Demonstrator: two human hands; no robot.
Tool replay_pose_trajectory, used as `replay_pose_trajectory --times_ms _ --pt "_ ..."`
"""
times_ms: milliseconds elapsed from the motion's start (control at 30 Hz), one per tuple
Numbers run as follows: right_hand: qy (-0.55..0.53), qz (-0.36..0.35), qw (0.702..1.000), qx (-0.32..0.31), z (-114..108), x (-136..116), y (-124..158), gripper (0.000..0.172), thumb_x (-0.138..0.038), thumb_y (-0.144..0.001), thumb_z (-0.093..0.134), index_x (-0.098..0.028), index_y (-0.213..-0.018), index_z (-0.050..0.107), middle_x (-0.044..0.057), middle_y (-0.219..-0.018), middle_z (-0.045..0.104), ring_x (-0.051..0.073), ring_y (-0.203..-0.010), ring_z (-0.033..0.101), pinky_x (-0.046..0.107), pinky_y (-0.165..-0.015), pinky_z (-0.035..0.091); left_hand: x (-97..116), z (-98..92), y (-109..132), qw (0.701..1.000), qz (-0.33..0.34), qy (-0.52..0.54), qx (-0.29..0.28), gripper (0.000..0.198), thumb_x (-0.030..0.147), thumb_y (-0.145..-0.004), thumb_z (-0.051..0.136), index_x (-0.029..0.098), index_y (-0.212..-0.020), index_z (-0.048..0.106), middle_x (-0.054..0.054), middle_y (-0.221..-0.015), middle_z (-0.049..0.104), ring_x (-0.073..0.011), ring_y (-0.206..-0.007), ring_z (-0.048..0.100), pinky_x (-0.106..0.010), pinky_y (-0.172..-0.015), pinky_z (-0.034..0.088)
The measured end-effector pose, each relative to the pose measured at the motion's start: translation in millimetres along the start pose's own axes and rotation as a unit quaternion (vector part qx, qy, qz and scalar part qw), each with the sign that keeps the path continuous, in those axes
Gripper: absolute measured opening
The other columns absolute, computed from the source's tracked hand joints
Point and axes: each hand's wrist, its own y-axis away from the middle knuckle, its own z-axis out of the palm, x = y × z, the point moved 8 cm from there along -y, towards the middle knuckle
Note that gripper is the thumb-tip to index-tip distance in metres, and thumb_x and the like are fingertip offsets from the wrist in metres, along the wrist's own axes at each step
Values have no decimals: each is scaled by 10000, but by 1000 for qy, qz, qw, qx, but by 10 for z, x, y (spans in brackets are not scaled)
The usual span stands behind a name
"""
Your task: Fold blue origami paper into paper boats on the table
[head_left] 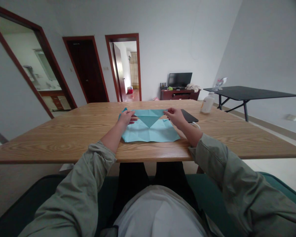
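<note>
Both stretched forward, left hand (126,119) and right hand (176,116) pinch blue paper (150,134) between nearly closed fingers (169,112).

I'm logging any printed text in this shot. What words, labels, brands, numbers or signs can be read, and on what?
No text can be read anywhere in this picture.
White bottle: an orange mark shows on its side, too blurred to read.
Clear bottle on the black table: too small to make out any lettering.
Blue paper: creases show, but no visible print.
</note>
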Motion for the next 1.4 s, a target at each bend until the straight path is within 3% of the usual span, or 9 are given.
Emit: replay_pose_trajectory --times_ms 500,767,967,1067,1200,1333,1400 --pt "-2 -9 1000 -5 5 3 -17 361 -474 -650 733 -151 -779 637 -20 -629 580 88 -536 473 226 -503 360 110 -36 15 999 46 -5 23 289 425 -688 683 186 -780 548 -15 -830 635 -128 -644 638 -216 -522 410" --pt "9 3 1000 -9 6 38 -22 344 -464 -679 716 -152 -805 644 -17 -632 586 86 -530 473 216 -488 363 175 10 2 995 92 46 -15 368 480 -654 734 180 -780 563 -12 -826 627 -138 -731 661 -198 -544 397" --pt "7 -3 999 -38 39 34 -15 322 -444 -724 706 -144 -830 653 -12 -647 592 83 -537 482 208 -492 382 229 -66 36 990 120 59 43 417 416 -628 772 202 -849 490 34 -765 600 -107 -611 628 -193 -518 393" --pt "38 3 995 -96 119 43 26 307 -433 -755 702 -144 -853 667 9 -696 630 89 -568 512 207 -508 402 237 -97 42 988 125 77 55 474 384 -616 789 220 -913 459 50 -742 605 -101 -575 608 -191 -504 393" --pt "81 21 976 -203 290 51 146 293 -408 -759 725 -142 -876 689 35 -780 674 93 -632 549 197 -546 433 247 -51 20 988 131 82 16 524 399 -634 795 206 -1025 502 22 -758 654 -101 -567 604 -197 -505 407" --pt "84 92 934 -334 525 92 325 355 -424 -741 760 -166 -976 698 22 -799 669 108 -652 584 215 -566 486 257 35 20 988 146 45 -11 588 419 -661 793 180 -1144 556 17 -706 656 -88 -513 566 -204 -492 417" --pt "82 123 918 -367 613 92 390 384 -422 -725 783 -175 -1004 691 11 -771 650 114 -643 590 217 -541 490 249 131 40 989 141 18 -39 625 431 -659 800 161 -1180 586 25 -654 634 -82 -484 536 -205 -474 413"
